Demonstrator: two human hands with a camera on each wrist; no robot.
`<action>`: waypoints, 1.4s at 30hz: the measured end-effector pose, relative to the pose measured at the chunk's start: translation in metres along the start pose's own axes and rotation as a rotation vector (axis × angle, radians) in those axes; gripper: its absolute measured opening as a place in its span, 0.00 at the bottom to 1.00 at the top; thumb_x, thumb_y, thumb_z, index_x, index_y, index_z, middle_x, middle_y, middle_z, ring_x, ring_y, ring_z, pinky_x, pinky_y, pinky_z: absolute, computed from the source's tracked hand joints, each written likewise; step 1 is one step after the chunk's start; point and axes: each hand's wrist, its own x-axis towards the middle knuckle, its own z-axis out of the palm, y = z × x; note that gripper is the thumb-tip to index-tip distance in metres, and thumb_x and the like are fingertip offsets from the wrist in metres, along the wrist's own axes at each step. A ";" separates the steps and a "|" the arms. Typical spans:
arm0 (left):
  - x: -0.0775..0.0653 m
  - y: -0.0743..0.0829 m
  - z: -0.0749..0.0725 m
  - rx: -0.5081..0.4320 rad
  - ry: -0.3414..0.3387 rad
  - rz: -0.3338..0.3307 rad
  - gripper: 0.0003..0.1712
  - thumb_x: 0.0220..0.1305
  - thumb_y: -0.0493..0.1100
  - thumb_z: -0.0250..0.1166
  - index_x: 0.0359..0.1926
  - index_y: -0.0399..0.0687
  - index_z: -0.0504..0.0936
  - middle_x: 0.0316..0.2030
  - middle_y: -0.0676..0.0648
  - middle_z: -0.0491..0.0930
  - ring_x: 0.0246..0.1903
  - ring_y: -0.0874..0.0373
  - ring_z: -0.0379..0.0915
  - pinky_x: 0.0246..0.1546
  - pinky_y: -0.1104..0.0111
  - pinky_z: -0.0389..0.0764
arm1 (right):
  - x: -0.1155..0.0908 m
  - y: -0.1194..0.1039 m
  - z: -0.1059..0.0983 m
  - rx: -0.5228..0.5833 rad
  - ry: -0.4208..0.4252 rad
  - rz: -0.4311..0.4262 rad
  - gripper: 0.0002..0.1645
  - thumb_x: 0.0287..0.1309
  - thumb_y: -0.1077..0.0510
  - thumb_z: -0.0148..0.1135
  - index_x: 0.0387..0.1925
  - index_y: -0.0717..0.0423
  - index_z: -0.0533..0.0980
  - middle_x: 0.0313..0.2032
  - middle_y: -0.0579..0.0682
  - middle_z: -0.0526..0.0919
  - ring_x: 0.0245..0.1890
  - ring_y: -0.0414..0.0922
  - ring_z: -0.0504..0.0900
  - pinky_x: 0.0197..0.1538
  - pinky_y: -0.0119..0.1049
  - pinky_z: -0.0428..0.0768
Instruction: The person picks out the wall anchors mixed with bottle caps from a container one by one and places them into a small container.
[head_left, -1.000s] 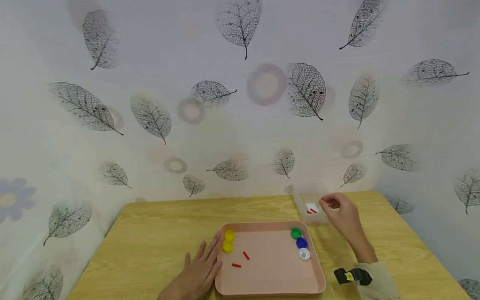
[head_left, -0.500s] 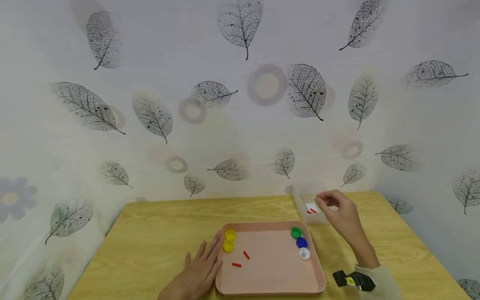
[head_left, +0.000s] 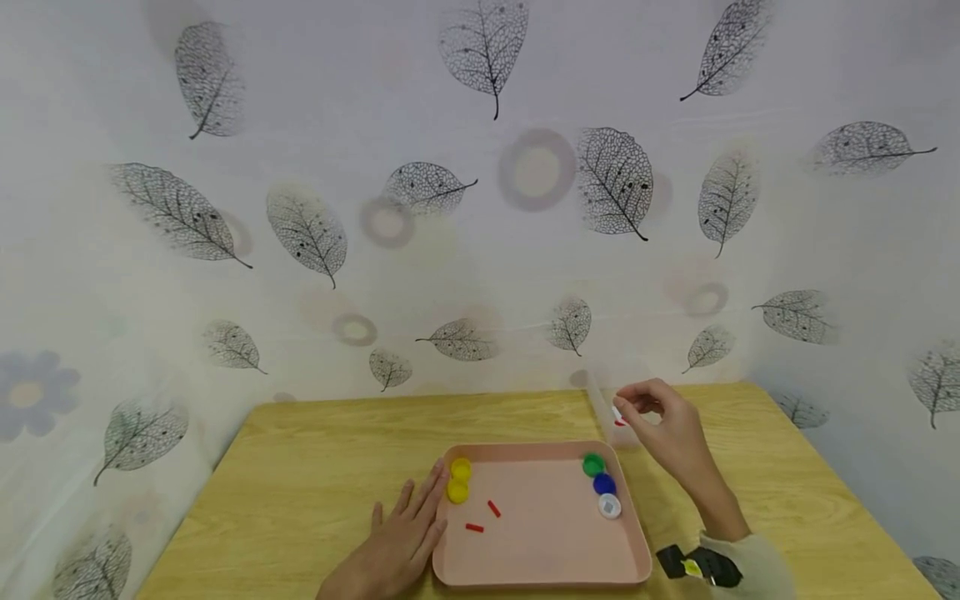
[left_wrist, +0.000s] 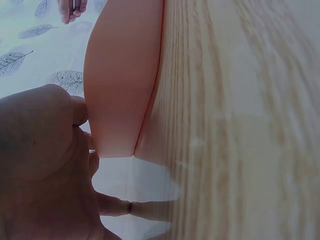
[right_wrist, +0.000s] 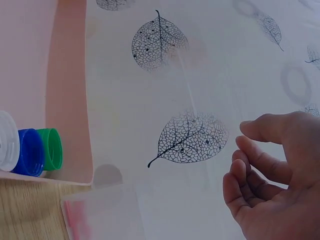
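Observation:
My left hand [head_left: 401, 542] lies flat on the table, its straight fingers resting along the left wall of the pink tray [head_left: 542, 582]. In the left wrist view the tray's outer side [left_wrist: 122, 80] shows close to that hand. At the back right, my right hand [head_left: 669, 429] hovers over a translucent box [head_left: 622, 437], hiding much of it. A bit of red [head_left: 619, 422] and some white show inside. The right wrist view shows this hand's thumb and index tips near each other, fingers loosely bent, nothing visible between them. Two red sticks, one a short red stick [head_left: 475, 527], lie in the tray.
Two yellow caps [head_left: 458, 490] sit at the tray's left edge. Along its right edge are a green cap [head_left: 593, 465], a blue cap [head_left: 603, 484] and a white cap [head_left: 610, 506]. A leaf-patterned curtain [head_left: 465, 275] stands behind the wooden table [head_left: 300, 483].
My right hand has moved left, from the box's right side to over its middle, covering more of the red and white inside. The left hand has stayed against the tray.

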 end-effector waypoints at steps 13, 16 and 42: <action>0.003 0.002 0.006 0.001 0.015 0.035 0.34 0.74 0.61 0.31 0.75 0.61 0.38 0.74 0.59 0.34 0.69 0.36 0.40 0.50 0.24 0.39 | -0.011 -0.006 0.022 0.024 -0.090 -0.018 0.06 0.55 0.62 0.67 0.36 0.53 0.79 0.30 0.41 0.77 0.29 0.39 0.75 0.34 0.30 0.75; 0.002 0.003 0.006 -0.003 0.008 0.030 0.34 0.74 0.62 0.31 0.75 0.61 0.38 0.74 0.59 0.34 0.69 0.36 0.40 0.50 0.24 0.38 | -0.014 -0.009 0.028 0.020 -0.101 -0.028 0.06 0.55 0.61 0.67 0.36 0.53 0.79 0.30 0.41 0.77 0.29 0.38 0.75 0.35 0.33 0.76; -0.001 -0.001 0.002 0.027 0.048 0.039 0.33 0.75 0.60 0.34 0.75 0.62 0.38 0.74 0.59 0.34 0.69 0.35 0.41 0.51 0.24 0.41 | -0.028 -0.047 0.082 0.127 -0.141 0.083 0.06 0.52 0.58 0.70 0.32 0.46 0.80 0.28 0.39 0.78 0.29 0.40 0.76 0.34 0.38 0.77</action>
